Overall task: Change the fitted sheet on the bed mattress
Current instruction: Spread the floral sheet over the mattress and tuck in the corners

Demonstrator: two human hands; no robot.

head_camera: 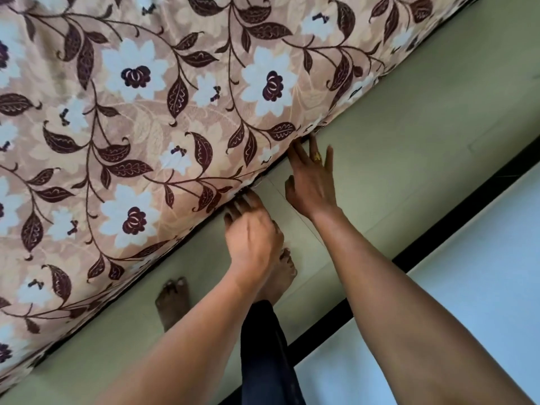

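Left hand [254, 238] is curling fingers at sheet [131, 127] hem, hold unclear; right hand [311, 182] is pushing straight fingers under it. Shallow tucking is risking hem popping loose.

The fitted sheet [152, 159] hides fingertips of left hand [253, 239] and right hand [311, 182], the left grip seemingly unreadable.

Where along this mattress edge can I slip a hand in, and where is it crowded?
Free: the floor along the edge of the sheet beyond the right hand, out to the black strip. The edge past the left foot, toward the lower left, is also free. Crowded: around the left hand, with both hands at the edge and feet below.
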